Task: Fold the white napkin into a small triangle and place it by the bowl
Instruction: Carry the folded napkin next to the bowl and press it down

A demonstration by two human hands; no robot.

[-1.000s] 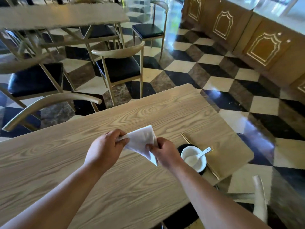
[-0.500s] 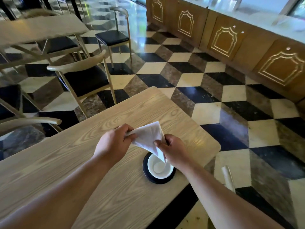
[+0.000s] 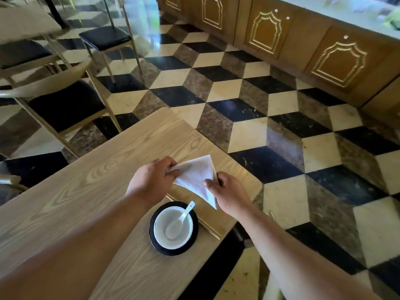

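The white napkin (image 3: 195, 177), folded into a triangle, is held up above the wooden table (image 3: 86, 191). My left hand (image 3: 151, 182) pinches its left corner and my right hand (image 3: 229, 193) pinches its right edge, with the lower tip hanging beside that hand. Just below the hands sits a white bowl (image 3: 174, 228) on a black saucer (image 3: 155, 239), with a white spoon (image 3: 181, 219) lying inside it.
A pair of chopsticks (image 3: 208, 229) lies right of the saucer, near the table's right edge. Wooden chairs (image 3: 65, 105) with dark seats stand beyond the table's far side. A checkered tile floor (image 3: 281, 137) and wooden cabinets (image 3: 324, 57) are to the right.
The view has swung right and down, so the bowl now shows fully below my hands. Both hands still hold the napkin, and its triangle looks flatter and more spread.
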